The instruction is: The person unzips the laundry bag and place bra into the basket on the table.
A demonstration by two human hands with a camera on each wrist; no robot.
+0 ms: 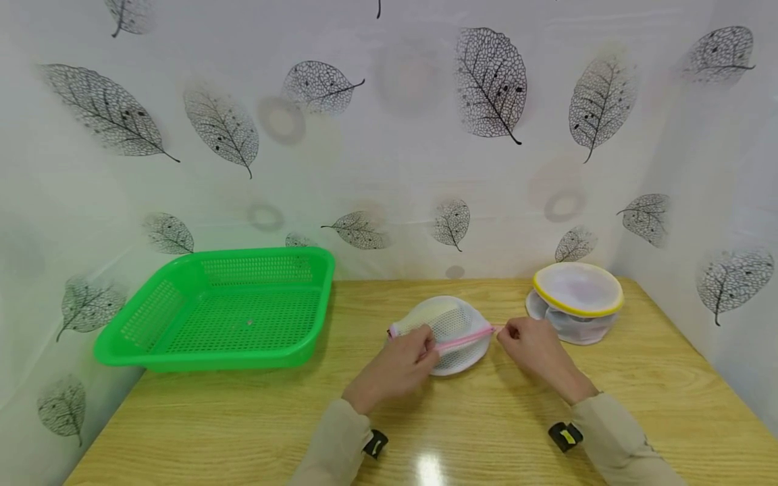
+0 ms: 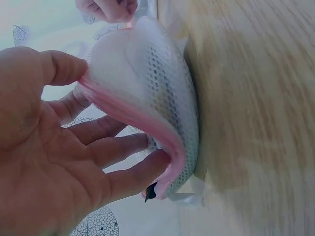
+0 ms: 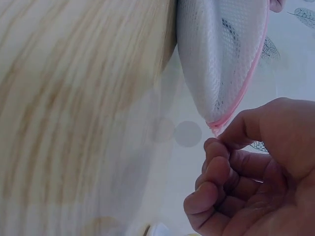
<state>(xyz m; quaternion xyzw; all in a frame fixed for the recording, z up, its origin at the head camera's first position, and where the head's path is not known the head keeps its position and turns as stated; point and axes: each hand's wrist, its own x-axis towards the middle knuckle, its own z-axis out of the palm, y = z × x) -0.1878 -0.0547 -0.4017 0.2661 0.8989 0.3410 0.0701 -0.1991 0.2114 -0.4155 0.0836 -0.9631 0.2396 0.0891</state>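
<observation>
A white mesh laundry bag (image 1: 452, 317) with a pink zipper (image 1: 464, 337) lies on the wooden table between my hands. My left hand (image 1: 401, 361) pinches the zipper strip between thumb (image 2: 66, 69) and index finger, its other fingers spread along the bag's side. A dark zip pull (image 2: 151, 191) shows at one end of the strip in the left wrist view. At the opposite end, my right hand (image 1: 535, 351) pinches the small pink tip (image 3: 215, 130) of the bag with thumb and forefinger. Its remaining fingers are curled in. The bag bulges, with a pale shape showing through the mesh.
To the left stands a green plastic basket (image 1: 304, 354) with perforated sides. A white mesh container with a yellow rim (image 1: 592, 314) sits behind my right hand. A white curtain (image 1: 389, 169) printed with leaves hangs behind the table (image 1: 486, 432).
</observation>
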